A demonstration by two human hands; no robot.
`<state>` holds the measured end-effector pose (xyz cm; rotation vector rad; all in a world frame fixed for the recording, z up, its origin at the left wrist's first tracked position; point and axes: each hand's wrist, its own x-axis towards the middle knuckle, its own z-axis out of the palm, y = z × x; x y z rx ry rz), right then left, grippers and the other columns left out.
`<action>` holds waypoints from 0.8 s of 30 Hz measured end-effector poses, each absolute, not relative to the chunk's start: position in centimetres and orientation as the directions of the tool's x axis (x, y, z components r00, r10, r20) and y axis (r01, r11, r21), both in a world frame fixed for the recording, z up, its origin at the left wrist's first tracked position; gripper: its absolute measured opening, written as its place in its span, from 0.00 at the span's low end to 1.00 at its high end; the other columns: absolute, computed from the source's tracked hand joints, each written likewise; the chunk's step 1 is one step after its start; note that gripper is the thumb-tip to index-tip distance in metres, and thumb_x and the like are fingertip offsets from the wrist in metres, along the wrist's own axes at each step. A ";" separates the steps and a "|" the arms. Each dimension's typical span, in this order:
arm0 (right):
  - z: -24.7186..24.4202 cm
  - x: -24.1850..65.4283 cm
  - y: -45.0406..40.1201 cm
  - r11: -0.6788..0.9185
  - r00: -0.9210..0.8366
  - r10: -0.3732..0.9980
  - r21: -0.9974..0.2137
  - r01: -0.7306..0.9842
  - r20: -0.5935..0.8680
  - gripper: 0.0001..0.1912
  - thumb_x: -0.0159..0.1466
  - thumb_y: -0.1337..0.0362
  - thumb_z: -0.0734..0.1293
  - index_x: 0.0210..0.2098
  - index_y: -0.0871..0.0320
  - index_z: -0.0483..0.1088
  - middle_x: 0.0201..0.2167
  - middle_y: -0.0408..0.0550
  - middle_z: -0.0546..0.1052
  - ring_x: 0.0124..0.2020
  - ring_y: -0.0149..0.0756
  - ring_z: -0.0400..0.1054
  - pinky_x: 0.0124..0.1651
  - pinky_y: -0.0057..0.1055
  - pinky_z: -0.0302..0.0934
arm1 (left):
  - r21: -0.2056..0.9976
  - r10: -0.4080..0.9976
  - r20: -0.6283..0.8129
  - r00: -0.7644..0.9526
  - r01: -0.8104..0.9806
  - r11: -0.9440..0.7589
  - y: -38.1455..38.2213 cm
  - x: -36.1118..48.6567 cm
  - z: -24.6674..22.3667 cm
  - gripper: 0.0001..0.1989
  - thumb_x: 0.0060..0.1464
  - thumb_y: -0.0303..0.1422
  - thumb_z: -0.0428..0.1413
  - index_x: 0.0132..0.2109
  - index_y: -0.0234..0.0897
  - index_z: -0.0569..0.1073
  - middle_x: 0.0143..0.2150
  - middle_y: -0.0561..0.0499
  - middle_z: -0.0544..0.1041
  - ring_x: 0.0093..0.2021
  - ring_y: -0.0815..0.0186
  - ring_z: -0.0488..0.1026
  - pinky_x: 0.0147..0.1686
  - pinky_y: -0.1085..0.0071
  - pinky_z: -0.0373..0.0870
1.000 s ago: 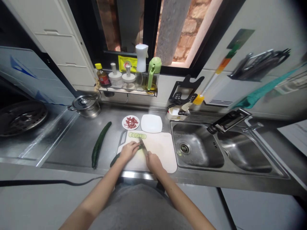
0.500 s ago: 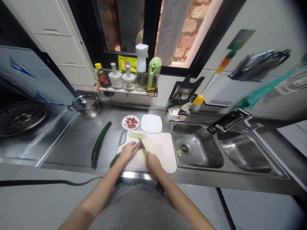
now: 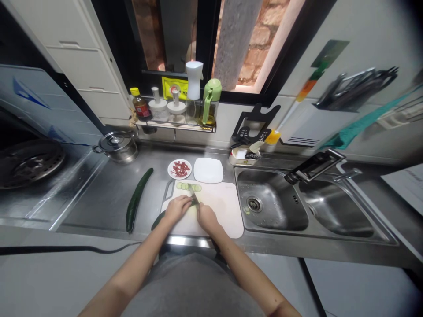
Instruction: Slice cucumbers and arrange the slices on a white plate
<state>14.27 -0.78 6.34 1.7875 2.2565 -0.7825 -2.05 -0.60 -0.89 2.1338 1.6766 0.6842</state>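
Note:
My left hand is closed over a dark green cucumber that lies across the white cutting board; most of its middle is hidden under the hand. In my right hand is the handle of a knife, its blade against the cucumber's cut end, close to my left fingertips. A row of pale green cucumber slices lies along the board's far edge. To the left, a second, whole cucumber rests on the steel counter.
Beyond the board stand a plate of chopped red pieces and a white square plate. A lidded pot is at the back left. On the right is a double sink. A shelf of seasonings hangs on the wall.
My right hand and the knife have shifted slightly left, toward my left fingertips. The left hand stays on the cucumber in nearly the same place.

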 end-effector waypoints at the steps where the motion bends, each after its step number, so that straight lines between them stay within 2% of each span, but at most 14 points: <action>1: 6.4 14.3 -0.9 0.148 -0.271 0.857 -0.296 0.944 -0.438 0.17 0.69 0.70 0.51 0.51 0.67 0.65 0.40 0.61 0.76 0.45 0.41 0.71 0.43 0.30 0.61 | 0.544 0.970 0.159 0.185 0.803 -0.242 -0.6 -2.1 -0.9 0.14 0.61 0.37 0.50 0.50 0.44 0.76 0.46 0.50 0.77 0.44 0.66 0.74 0.44 0.72 0.68; 10: 6.3 16.1 -3.1 0.190 -0.289 0.831 -0.245 0.951 -0.475 0.18 0.67 0.74 0.51 0.50 0.66 0.66 0.40 0.61 0.76 0.45 0.40 0.71 0.44 0.30 0.61 | 0.580 0.974 0.132 0.186 0.782 -0.228 -0.4 -2.2 -0.8 0.14 0.61 0.36 0.50 0.50 0.44 0.76 0.46 0.50 0.77 0.45 0.66 0.74 0.46 0.72 0.68; 24: 6.8 14.5 -1.6 0.171 -0.271 0.830 -0.241 0.955 -0.487 0.18 0.65 0.76 0.52 0.50 0.65 0.65 0.42 0.60 0.75 0.46 0.40 0.71 0.43 0.31 0.62 | 0.551 0.971 0.144 0.192 0.799 -0.240 -0.4 -2.1 -0.9 0.14 0.61 0.36 0.50 0.49 0.43 0.76 0.45 0.49 0.77 0.45 0.65 0.73 0.45 0.72 0.68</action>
